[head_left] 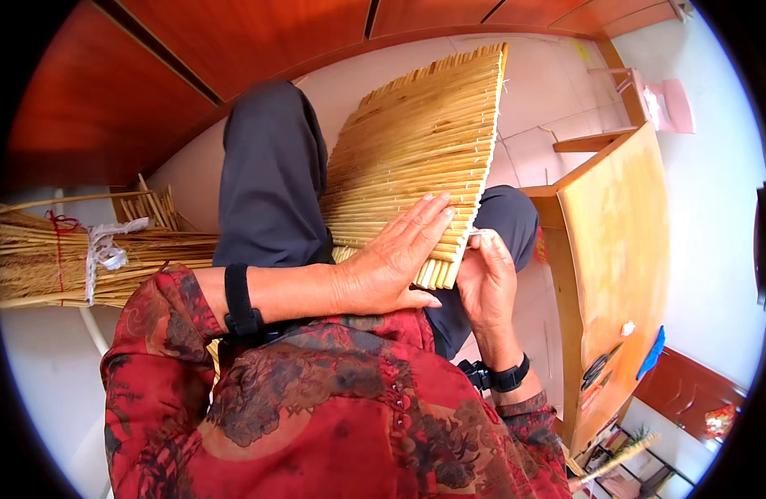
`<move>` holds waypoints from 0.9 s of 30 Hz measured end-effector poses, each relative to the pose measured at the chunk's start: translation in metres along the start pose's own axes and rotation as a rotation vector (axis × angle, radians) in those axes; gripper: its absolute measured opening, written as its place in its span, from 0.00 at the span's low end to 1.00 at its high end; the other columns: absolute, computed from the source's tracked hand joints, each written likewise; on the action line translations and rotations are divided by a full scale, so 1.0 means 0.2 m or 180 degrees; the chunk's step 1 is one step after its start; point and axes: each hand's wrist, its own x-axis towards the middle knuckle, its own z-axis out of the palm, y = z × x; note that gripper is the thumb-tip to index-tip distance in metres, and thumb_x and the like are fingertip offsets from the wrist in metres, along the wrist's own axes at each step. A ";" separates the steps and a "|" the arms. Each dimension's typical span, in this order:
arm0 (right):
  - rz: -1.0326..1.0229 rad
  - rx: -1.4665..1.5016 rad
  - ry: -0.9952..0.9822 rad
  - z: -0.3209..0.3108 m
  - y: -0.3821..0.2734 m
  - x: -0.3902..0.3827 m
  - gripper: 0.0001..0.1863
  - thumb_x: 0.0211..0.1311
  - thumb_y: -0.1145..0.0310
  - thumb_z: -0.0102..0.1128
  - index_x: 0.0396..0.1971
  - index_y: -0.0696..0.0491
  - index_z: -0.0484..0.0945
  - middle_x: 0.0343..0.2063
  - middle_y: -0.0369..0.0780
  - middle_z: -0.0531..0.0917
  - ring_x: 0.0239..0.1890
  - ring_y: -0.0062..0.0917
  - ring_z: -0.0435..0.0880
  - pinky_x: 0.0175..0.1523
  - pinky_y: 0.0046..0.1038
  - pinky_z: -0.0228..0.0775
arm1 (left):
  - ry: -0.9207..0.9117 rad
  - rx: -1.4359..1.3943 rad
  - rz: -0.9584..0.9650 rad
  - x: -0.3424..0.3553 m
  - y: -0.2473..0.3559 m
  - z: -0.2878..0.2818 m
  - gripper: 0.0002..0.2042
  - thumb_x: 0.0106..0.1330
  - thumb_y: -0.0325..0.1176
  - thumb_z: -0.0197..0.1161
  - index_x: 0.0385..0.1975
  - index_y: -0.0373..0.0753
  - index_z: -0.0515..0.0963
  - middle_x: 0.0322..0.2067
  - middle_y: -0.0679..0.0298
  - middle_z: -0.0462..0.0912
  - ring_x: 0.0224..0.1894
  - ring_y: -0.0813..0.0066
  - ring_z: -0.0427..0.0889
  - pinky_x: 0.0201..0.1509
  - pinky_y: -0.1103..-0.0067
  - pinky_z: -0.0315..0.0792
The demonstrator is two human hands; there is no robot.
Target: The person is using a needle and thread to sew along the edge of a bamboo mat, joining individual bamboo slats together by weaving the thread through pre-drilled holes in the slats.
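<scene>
A mat of straw-coloured stalks [416, 150], stitched with white thread along its right edge, lies across my lap and reaches away past my knees. Its near end is a thicker stack of cut stalk ends. My left hand [391, 254] rests flat on the near part, fingers stretched out and pointing up to the right, thumb by the stalk ends. Beside the right edge, my right hand [489, 279] is closed in a pinch, with what looks like a bit of white thread at its fingertips. The palm side is partly shaded.
Bundles of dry stalks [34, 258], tied with a white strip, lie at the left. A wooden table [616, 274] stands at the right, holding black-handled scissors [595, 372], a small white lump [627, 329] and a blue cloth [652, 353]. Red-brown wooden panels [266, 41] border the far side.
</scene>
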 end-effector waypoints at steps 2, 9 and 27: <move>0.0000 -0.0045 0.0094 0.03 -0.02 0.00 0.07 0.70 0.68 0.49 0.32 0.55 0.70 0.35 0.38 0.76 0.43 0.26 0.75 0.55 0.32 0.67 | 0.0077 0.0078 0.0096 0.01 -0.01 0.01 0.53 0.44 0.35 0.76 0.67 0.30 0.46 0.68 0.42 0.47 0.71 0.44 0.47 0.72 0.63 0.48; 0.0009 -0.0036 0.0420 0.06 -0.08 -0.01 0.07 0.69 0.69 0.49 0.30 0.55 0.70 0.34 0.38 0.75 0.38 0.23 0.70 0.54 0.29 0.66 | 0.0216 -0.0067 0.0234 0.05 0.02 0.01 0.47 0.41 0.20 0.67 0.65 0.28 0.49 0.67 0.40 0.49 0.70 0.43 0.50 0.72 0.60 0.49; -0.1489 -0.2469 -0.0897 0.46 -0.20 0.36 0.13 0.69 0.69 0.50 0.26 0.60 0.75 0.52 0.47 0.76 0.53 0.27 0.73 0.55 0.28 0.64 | 0.1966 0.0397 -0.0838 0.31 0.13 -0.36 0.20 0.65 0.28 0.60 0.56 0.32 0.69 0.45 0.54 0.80 0.48 0.70 0.80 0.53 0.76 0.72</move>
